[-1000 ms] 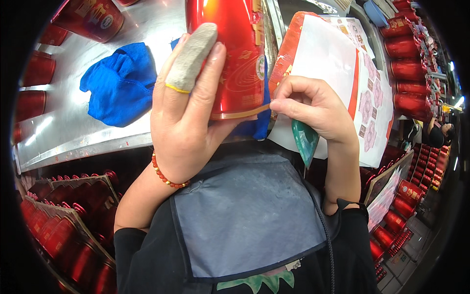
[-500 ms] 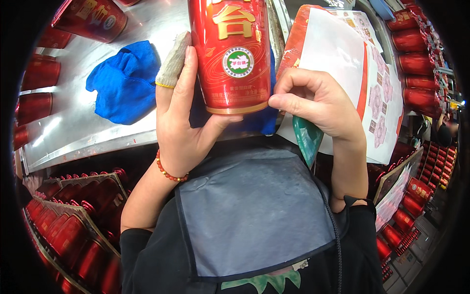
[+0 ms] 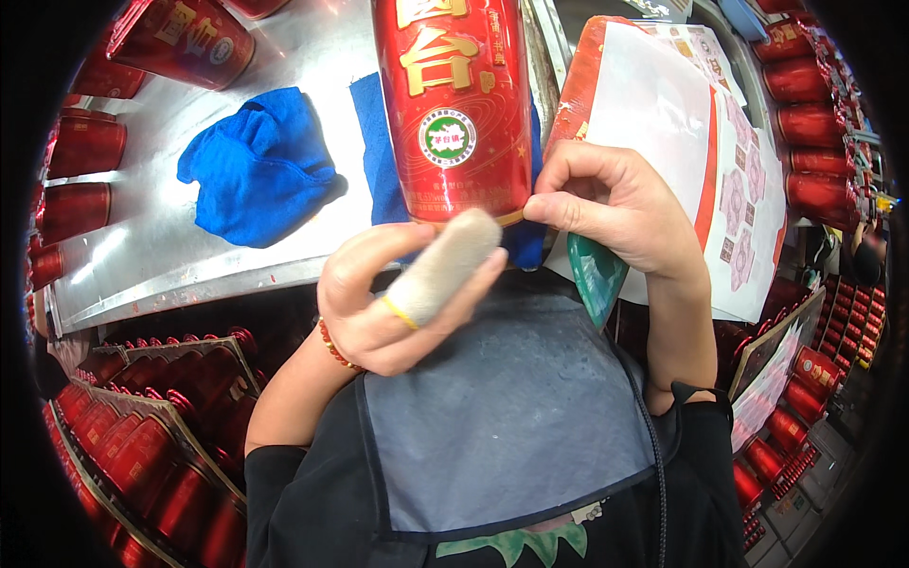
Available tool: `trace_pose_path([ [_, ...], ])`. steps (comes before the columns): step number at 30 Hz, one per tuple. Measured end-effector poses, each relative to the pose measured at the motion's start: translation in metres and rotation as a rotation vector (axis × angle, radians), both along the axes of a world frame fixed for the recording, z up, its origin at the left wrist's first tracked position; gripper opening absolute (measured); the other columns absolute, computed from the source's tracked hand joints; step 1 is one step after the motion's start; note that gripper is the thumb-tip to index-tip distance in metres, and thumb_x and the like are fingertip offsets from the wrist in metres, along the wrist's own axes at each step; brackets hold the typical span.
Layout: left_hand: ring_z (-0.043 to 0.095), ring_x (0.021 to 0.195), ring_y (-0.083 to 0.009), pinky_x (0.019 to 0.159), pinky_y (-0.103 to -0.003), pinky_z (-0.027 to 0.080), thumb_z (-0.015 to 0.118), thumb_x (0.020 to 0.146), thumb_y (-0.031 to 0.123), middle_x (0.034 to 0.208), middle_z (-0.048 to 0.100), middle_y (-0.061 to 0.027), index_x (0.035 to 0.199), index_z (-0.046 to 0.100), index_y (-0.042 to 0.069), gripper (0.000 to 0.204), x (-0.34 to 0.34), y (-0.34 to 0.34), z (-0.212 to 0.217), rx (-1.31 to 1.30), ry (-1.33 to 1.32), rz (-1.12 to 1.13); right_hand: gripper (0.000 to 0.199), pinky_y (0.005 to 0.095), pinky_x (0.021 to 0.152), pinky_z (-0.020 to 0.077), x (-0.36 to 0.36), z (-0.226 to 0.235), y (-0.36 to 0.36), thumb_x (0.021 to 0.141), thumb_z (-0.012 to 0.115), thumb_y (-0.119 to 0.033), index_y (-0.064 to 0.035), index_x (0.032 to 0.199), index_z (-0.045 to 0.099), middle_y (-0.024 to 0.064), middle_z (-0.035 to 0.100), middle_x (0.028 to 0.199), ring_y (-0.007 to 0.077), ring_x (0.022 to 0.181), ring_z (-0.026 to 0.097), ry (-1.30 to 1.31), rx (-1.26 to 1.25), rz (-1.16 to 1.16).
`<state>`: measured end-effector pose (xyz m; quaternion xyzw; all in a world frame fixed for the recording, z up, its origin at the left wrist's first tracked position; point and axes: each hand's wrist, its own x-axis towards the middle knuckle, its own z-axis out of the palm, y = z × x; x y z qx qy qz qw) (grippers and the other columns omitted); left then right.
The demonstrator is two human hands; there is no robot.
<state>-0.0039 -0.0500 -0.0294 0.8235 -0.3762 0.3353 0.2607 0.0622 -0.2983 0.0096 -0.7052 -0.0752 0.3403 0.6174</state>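
Observation:
A tall red bottle (image 3: 454,104) with gold lettering and a round label lies lengthwise on a blue cloth, its base toward me. My left hand (image 3: 379,312) sits just below that base, off the bottle's side; its grey fabric-wrapped finger (image 3: 440,270) with a yellow band lies across the bottom edge. There is a red bead bracelet (image 3: 331,346) on that wrist. My right hand (image 3: 615,208) pinches the bottle's lower right rim with thumb and forefinger. Its other fingers keep a green plastic piece (image 3: 595,279) against the palm.
A crumpled blue cloth (image 3: 256,166) lies on the metal table (image 3: 170,256) to the left. A white and red printed sheet (image 3: 663,114) lies to the right. Rows of red bottles (image 3: 814,104) line the right side, and more fill crates (image 3: 142,445) at lower left.
The bottle has slid further from me and turned, showing its round label. My left hand has let go of its side and dropped to the base. My right hand stays at the rim.

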Motion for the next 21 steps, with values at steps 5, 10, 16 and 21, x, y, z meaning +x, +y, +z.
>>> trace_pose_path([
  [5,0.058,0.106,-0.0234,0.077,-0.031,0.059,0.080,0.067,0.010,0.109,0.067,-0.0039,0.104,0.081,0.013,0.037,0.008,-0.020,0.005,0.010,-0.050,-0.022,0.013,0.0210,0.074,0.0495,0.000,0.001,0.000,0.093,0.075,-0.010,-0.0014,0.090,0.065,-0.0030,0.063,0.088,0.0040,0.082,0.060,-0.004,-0.019,0.006],
  [10,0.063,0.105,-0.0270,0.075,-0.036,0.060,0.079,0.069,0.005,0.109,0.068,-0.0088,0.100,0.081,0.012,0.032,-0.001,0.003,0.006,-0.024,0.082,0.070,0.014,0.0210,0.068,0.0455,-0.003,0.003,0.005,0.091,0.077,-0.010,-0.0015,0.085,0.068,-0.0022,0.059,0.086,0.0049,0.076,0.057,-0.098,-0.075,-0.006],
  [16,0.056,0.115,-0.0259,0.082,-0.034,0.055,0.084,0.070,0.017,0.121,0.065,-0.0070,0.111,0.079,0.014,0.041,0.010,-0.006,0.004,-0.008,-0.065,0.098,0.013,0.0233,0.071,0.0422,-0.005,0.001,0.007,0.086,0.080,-0.010,-0.0018,0.080,0.072,0.0008,0.057,0.086,0.0083,0.082,0.055,-0.325,-0.076,-0.014],
  [21,0.050,0.126,-0.0300,0.103,-0.040,0.041,0.090,0.070,0.032,0.143,0.055,-0.0124,0.135,0.063,0.006,0.076,0.029,-0.017,0.010,0.001,0.128,0.278,0.011,0.0244,0.074,0.0422,-0.007,0.001,0.007,0.085,0.080,-0.008,-0.0026,0.080,0.072,0.0016,0.058,0.092,0.0090,0.085,0.054,-0.295,-0.057,-0.041],
])
